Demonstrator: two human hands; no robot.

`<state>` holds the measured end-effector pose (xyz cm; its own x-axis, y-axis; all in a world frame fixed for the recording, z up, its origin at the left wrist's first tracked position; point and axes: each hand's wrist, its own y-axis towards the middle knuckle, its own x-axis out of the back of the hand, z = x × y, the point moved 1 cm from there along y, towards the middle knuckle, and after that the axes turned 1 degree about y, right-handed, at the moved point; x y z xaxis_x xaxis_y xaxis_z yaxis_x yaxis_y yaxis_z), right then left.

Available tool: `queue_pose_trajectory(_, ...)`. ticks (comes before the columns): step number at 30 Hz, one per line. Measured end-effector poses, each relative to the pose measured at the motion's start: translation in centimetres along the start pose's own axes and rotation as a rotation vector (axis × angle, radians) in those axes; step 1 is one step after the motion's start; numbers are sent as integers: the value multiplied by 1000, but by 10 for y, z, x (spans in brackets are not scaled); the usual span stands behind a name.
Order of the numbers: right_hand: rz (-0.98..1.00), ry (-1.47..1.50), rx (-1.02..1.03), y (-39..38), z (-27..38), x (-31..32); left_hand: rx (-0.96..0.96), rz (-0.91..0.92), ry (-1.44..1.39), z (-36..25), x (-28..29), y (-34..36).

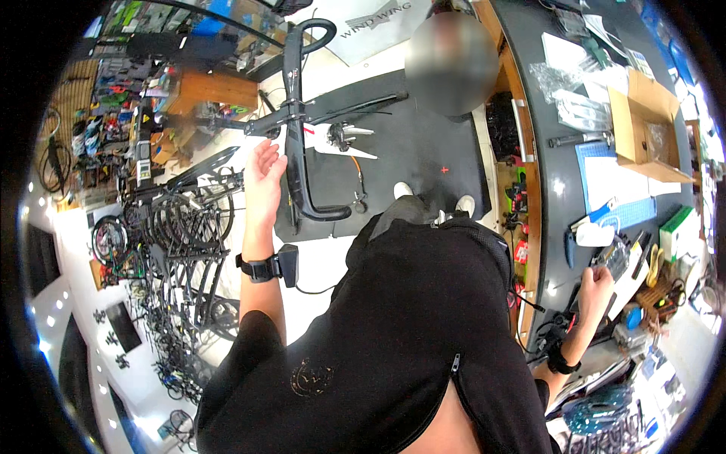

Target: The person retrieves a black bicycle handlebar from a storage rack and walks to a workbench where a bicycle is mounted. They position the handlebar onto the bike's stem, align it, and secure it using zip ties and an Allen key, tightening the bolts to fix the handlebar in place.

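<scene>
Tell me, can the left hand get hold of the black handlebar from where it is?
Probably yes. The left hand is open beside the handlebar, right at its drop, with nothing between them. The right hand is away at the workbench.

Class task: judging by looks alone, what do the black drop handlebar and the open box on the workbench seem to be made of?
Drop handlebar: probably carbon or painted metal; smooth glossy black, with no bar tape. Open box: corrugated cardboard, matte brown with folded flaps.
</scene>
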<state>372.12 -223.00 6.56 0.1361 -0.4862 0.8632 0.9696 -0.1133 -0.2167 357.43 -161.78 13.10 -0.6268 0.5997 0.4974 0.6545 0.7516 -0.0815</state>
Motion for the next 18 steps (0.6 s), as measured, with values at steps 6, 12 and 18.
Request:
queue_pose_trajectory(6, 438, 435, 332, 59, 142, -17, -374, 19, 238, -83, -63, -41)
queue_pose_trajectory(12, 685, 836, 545, 67, 312, -70, -467, 417, 119, -97, -104, -38)
queue_pose_trajectory(18, 1006, 1157, 342, 66, 383, -122, -293, 428, -29, -83, -110, -28)
